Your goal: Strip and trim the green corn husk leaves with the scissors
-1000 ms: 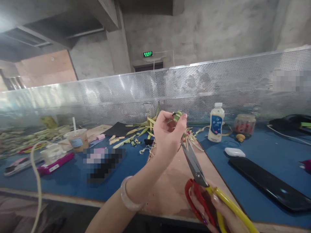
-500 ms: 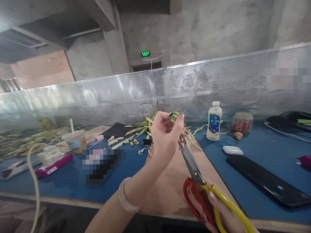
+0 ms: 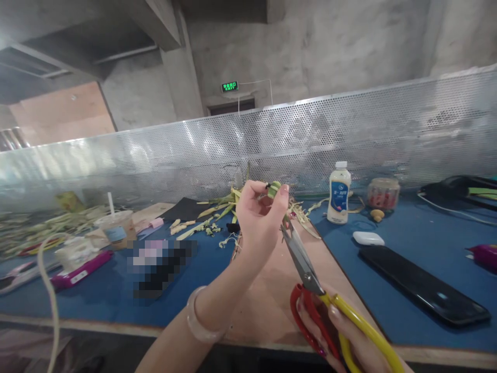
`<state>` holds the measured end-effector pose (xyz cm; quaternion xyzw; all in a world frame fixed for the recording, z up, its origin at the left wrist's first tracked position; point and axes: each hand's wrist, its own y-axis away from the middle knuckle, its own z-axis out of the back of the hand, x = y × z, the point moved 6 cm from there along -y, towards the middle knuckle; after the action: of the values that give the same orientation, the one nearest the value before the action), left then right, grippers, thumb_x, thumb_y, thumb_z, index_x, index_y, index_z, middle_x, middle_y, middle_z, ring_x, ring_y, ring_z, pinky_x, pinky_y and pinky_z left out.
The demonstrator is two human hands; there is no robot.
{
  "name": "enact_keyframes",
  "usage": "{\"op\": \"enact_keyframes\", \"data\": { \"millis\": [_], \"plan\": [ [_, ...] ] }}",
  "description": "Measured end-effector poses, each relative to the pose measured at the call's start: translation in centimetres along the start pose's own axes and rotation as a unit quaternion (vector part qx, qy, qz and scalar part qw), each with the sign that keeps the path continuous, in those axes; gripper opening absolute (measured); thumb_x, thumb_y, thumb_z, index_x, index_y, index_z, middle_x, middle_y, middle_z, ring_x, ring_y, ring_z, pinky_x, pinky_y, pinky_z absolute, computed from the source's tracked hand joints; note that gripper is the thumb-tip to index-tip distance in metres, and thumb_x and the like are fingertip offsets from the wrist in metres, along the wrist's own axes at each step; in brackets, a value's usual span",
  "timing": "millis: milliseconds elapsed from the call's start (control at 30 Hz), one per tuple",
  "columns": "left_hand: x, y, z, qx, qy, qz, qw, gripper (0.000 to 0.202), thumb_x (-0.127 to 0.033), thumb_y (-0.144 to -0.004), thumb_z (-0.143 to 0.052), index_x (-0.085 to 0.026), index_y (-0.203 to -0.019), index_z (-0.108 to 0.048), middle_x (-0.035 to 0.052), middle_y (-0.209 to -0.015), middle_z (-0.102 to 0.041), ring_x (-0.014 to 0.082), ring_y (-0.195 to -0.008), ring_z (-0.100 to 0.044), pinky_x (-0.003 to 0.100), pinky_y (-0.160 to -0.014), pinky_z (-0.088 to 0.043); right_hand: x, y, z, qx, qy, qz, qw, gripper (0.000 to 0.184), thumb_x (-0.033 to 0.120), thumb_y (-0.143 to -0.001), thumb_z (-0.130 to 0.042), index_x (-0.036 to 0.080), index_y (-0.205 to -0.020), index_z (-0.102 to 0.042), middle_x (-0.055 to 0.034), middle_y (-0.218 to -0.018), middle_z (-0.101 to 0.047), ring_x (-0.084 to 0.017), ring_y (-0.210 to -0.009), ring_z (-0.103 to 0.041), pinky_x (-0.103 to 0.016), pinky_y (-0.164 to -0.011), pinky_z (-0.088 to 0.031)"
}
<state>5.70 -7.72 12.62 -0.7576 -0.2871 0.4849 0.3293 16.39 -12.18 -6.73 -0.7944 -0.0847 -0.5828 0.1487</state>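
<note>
Between the thumb and fingers of my left hand (image 3: 259, 217) is a small green striped piece (image 3: 274, 189) with a black bit at one side; its exact kind is unclear. My right hand (image 3: 359, 334) grips scissors (image 3: 308, 280) with one red and one yellow handle. Their blades point up and away, with the tips just below my left thumb, almost closed. Whether the tips touch anything is hard to make out. Dry plant strips (image 3: 301, 220) lie on the bare wooden board (image 3: 272, 300) behind the blades.
On the blue table stand a white-capped bottle (image 3: 339, 194), a glass jar (image 3: 383, 194) and a plastic cup (image 3: 116, 229). A black slab-like device (image 3: 423, 285) lies right, a purple-edged tissue pack (image 3: 83, 269) left. A perforated metal screen (image 3: 186, 155) runs along the back.
The view has shifted slightly, so everything sits a little further left. My left hand still holds the green piece and my right hand the scissors, in nearly the same pose.
</note>
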Motion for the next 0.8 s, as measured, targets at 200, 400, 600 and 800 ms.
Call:
{"op": "enact_keyframes", "data": {
  "millis": [200,400,600,800],
  "plan": [
    [0.3,0.0,0.2,0.000,-0.006,0.000,1.000,0.028,-0.030,-0.073,-0.067,-0.021,-0.071,-0.040,-0.0076,-0.055,-0.046,0.0045,-0.038,-0.047,0.017,-0.034,-0.041,1.0,-0.2,-0.9,0.035,0.002,0.044,0.998,0.039,0.056,-0.081,-0.049,0.017,-0.086,-0.053,0.0034,-0.055,-0.048,-0.004,-0.034,-0.032,-0.016,-0.031,-0.028],
    [0.5,-0.1,0.4,-0.005,-0.002,-0.009,1.000,0.029,-0.029,-0.072,-0.068,-0.021,-0.071,-0.040,-0.0078,-0.055,-0.045,0.0034,-0.038,-0.044,0.016,-0.036,-0.041,1.3,-0.3,-1.3,0.048,0.010,0.043,0.998,0.042,0.059,-0.078,-0.050,0.017,-0.084,-0.052,0.0045,-0.053,-0.046,-0.004,-0.032,-0.031,-0.016,-0.028,-0.026],
    [0.3,-0.1,0.3,-0.005,0.003,-0.019,1.000,0.030,-0.029,-0.072,-0.068,-0.021,-0.070,-0.040,-0.0079,-0.054,-0.043,0.0043,-0.040,-0.045,0.017,-0.037,-0.041,1.1,-0.4,-1.0,0.012,0.013,0.031,0.999,0.044,0.060,-0.074,-0.054,0.017,-0.076,-0.053,0.0045,-0.051,-0.046,-0.005,-0.032,-0.034,-0.016,-0.028,-0.028],
    [0.1,0.1,0.2,-0.009,0.016,-0.014,1.000,0.028,-0.027,-0.073,-0.067,-0.022,-0.070,-0.040,-0.0083,-0.053,-0.041,0.0051,-0.041,-0.046,0.018,-0.036,-0.040,1.2,-0.2,-0.9,0.018,0.020,0.046,0.999,0.044,0.057,-0.078,-0.051,0.019,-0.058,-0.046,0.0050,-0.045,-0.041,-0.004,-0.031,-0.031,-0.016,-0.027,-0.026]
  ]
}}
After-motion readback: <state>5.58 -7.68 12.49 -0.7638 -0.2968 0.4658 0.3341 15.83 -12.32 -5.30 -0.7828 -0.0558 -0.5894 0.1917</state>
